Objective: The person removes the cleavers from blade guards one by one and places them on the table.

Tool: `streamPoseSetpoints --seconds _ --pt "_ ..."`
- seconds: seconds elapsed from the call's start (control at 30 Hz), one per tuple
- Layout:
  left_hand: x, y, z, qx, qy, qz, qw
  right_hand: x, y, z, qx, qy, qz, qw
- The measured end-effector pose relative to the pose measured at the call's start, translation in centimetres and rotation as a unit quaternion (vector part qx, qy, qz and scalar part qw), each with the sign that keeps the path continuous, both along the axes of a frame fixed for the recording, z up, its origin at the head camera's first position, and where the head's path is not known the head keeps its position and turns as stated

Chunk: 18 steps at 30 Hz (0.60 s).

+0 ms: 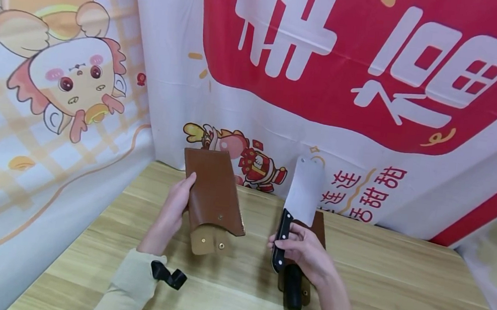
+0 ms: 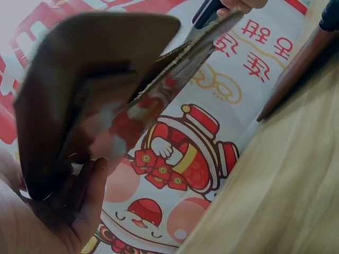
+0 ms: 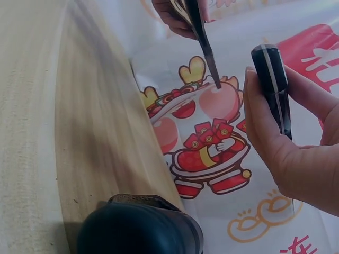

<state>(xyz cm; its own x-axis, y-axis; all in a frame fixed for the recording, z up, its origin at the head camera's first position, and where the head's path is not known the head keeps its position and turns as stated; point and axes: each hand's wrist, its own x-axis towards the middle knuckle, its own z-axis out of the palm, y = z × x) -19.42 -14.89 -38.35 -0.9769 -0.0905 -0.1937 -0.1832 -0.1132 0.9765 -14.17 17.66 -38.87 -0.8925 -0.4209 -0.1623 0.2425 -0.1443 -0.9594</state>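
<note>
My left hand [image 1: 172, 206] holds a brown leather knife sheath [image 1: 214, 186] by its left edge, raised above the table. Its snap flap [image 1: 208, 241] hangs toward me. Seen from the left wrist, the sheath [image 2: 100, 37] gapes at its mouth. In my right hand [image 1: 308, 250] is a cleaver [image 1: 305, 188] with its blade pointing away from me. Thumb and fingers pinch its black riveted handle [image 3: 271, 74] in the right wrist view. Below that hand lies a second brown sheath [image 1: 319, 231], partly covered, with a black handle [image 1: 293, 289] sticking out toward me.
The wooden table [image 1: 398, 284] meets a white printed cloth [image 1: 169, 92] along its back edge. Another patterned cloth [image 1: 86, 159] hangs at the left. Black wrist mounts [image 1: 168, 274] sit on both sleeves.
</note>
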Motion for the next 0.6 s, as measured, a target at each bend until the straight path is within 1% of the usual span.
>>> streamPoseSetpoints --seconds 0.13,0.2,0.3,0.33,0.5,0.6 --pt "-0.3 -0.1 -0.5 -0.038 0.003 -0.012 0.9992 0.0 -0.2 -0.2 0.017 0.004 0.009 0.9998" --pt "-0.4 -0.1 -0.8 -0.049 0.006 -0.013 0.9987 0.0 -0.2 -0.4 0.020 0.008 0.012 0.9997" --pt "-0.5 0.1 -1.2 -0.055 0.008 -0.013 0.9984 -0.1 -0.4 -0.6 0.023 0.015 0.020 0.9994" --pt "-0.5 0.2 -1.4 -0.051 0.008 -0.012 0.9986 -0.1 -0.5 -0.7 0.022 0.015 0.023 0.9994" --pt "-0.8 0.5 -2.0 -0.050 0.011 -0.007 0.9986 0.0 -1.0 -1.1 0.023 0.010 0.033 0.9991" --pt "-0.9 0.4 -2.4 -0.067 0.018 -0.006 0.9976 0.1 -1.4 -1.3 0.026 0.004 0.038 0.9989"
